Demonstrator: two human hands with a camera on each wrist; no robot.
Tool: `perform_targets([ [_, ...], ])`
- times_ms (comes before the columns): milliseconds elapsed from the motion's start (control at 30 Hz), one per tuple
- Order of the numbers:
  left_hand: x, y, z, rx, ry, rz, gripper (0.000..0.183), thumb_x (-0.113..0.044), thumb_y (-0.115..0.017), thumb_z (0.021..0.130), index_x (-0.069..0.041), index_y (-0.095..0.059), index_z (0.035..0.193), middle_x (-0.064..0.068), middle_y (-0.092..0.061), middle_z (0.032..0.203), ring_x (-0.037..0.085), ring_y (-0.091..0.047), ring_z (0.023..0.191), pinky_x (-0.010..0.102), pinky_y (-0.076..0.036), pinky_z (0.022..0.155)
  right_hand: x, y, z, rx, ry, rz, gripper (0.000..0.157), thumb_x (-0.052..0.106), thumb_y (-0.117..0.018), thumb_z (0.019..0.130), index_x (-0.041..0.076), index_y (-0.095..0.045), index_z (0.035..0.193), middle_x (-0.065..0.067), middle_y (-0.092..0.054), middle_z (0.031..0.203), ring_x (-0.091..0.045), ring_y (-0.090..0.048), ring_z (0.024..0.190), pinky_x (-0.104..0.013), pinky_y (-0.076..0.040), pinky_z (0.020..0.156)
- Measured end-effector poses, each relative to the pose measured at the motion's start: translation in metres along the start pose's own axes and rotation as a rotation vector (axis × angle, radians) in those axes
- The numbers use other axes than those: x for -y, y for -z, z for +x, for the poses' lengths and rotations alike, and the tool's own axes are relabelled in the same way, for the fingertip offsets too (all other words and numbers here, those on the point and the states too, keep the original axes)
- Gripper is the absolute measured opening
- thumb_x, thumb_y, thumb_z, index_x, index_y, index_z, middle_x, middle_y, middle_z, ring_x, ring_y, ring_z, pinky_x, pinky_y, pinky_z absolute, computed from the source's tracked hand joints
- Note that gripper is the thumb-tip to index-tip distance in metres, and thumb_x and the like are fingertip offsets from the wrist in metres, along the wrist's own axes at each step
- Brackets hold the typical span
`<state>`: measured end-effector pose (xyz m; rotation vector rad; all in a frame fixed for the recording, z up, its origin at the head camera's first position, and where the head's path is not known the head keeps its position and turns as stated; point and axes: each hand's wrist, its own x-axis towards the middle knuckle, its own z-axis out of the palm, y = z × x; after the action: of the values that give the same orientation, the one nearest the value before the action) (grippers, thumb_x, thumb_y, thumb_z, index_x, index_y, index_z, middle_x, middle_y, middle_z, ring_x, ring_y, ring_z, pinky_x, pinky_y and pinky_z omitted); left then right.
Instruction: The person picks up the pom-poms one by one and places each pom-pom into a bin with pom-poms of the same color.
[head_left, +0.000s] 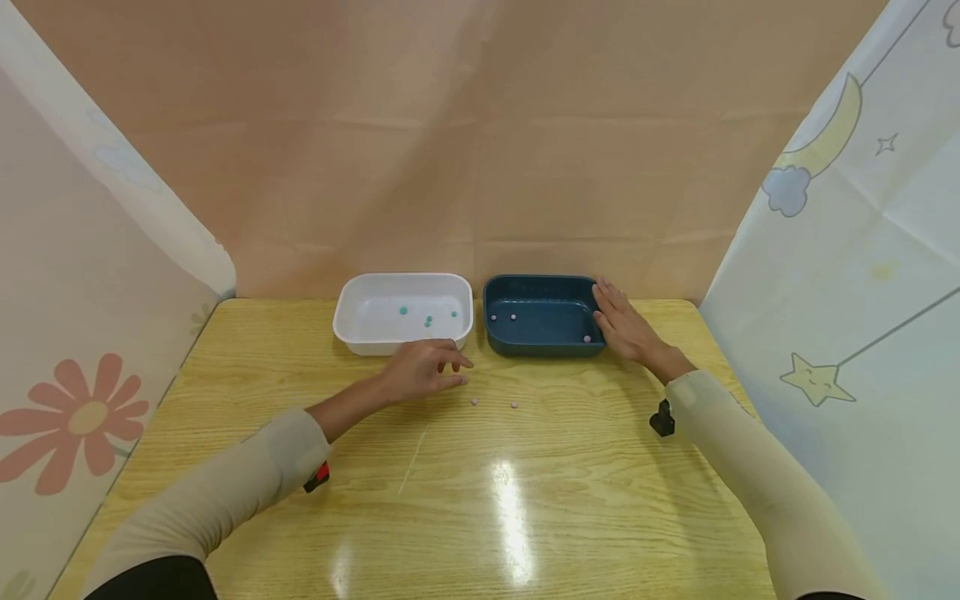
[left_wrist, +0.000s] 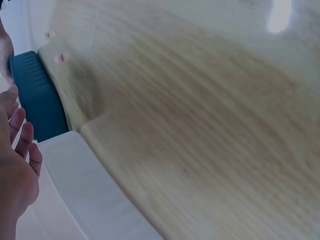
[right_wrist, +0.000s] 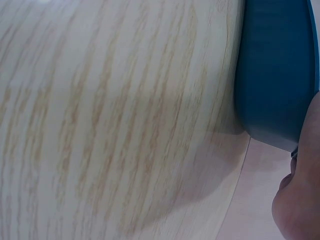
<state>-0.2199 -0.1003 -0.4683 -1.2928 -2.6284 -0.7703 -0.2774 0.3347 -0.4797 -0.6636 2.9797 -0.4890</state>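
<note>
My left hand [head_left: 423,369] hovers at the front right corner of a white rectangular tub [head_left: 352,337], fingers loosely bent and nothing held between them. Just ahead of its fingertips, two small pink beads lie on the table: one bead [head_left: 474,402] nearer the hand, the other bead [head_left: 513,405] farther right. My right hand [head_left: 630,332] rests with straight fingers against the right end of a dark blue tub [head_left: 543,350]. Inside that tub are three pinkish beads, one bead [head_left: 587,339] close to the right hand. Several teal beads [head_left: 403,311] lie scattered in the white tub.
Both tubs stand side by side at the back edge of the wooden table [head_left: 600,500], against a tan backdrop [head_left: 480,150]. Patterned cloth panels rise at the left and right. A black device [head_left: 662,419] hangs below the right sleeve, a black-and-red one [head_left: 317,477] below the left.
</note>
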Motion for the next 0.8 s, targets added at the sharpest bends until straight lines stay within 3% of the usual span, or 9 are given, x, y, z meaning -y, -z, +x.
perform_targets([
  [233, 0.002, -0.009, -0.006, -0.005, -0.042, 0.009, 0.023, -0.025, -0.088, 0.089, -0.013, -0.085, 0.108, -0.004, -0.071, 0.086, 0.005, -0.053, 0.066, 0.020, -0.042, 0.058, 0.001, 0.000, 0.000, 0.001, -0.003, -0.002, 0.061, 0.016, -0.030, 0.117, -0.011, -0.005, 0.164, -0.028, 0.004, 0.175, -0.045, 0.003, 0.162, -0.056, 0.002, 0.131],
  [533, 0.001, -0.017, -0.009, 0.047, -0.038, -0.019, 0.022, -0.023, -0.089, 0.088, -0.012, -0.085, 0.107, -0.003, -0.072, 0.089, 0.010, -0.059, 0.070, 0.020, -0.045, 0.061, 0.001, -0.001, 0.000, 0.002, -0.011, 0.002, 0.061, 0.015, -0.031, 0.116, -0.010, -0.003, 0.165, -0.026, 0.006, 0.175, -0.045, 0.004, 0.162, -0.055, 0.004, 0.131],
  [800, 0.003, -0.024, -0.010, 0.054, -0.032, -0.028, 0.020, -0.025, -0.088, 0.089, -0.014, -0.086, 0.106, -0.004, -0.071, 0.087, 0.005, -0.055, 0.067, 0.018, -0.043, 0.058, 0.002, -0.001, -0.002, 0.000, -0.012, 0.008, 0.062, 0.015, -0.031, 0.116, -0.010, -0.003, 0.165, -0.027, 0.005, 0.175, -0.045, 0.004, 0.162, -0.054, 0.005, 0.131],
])
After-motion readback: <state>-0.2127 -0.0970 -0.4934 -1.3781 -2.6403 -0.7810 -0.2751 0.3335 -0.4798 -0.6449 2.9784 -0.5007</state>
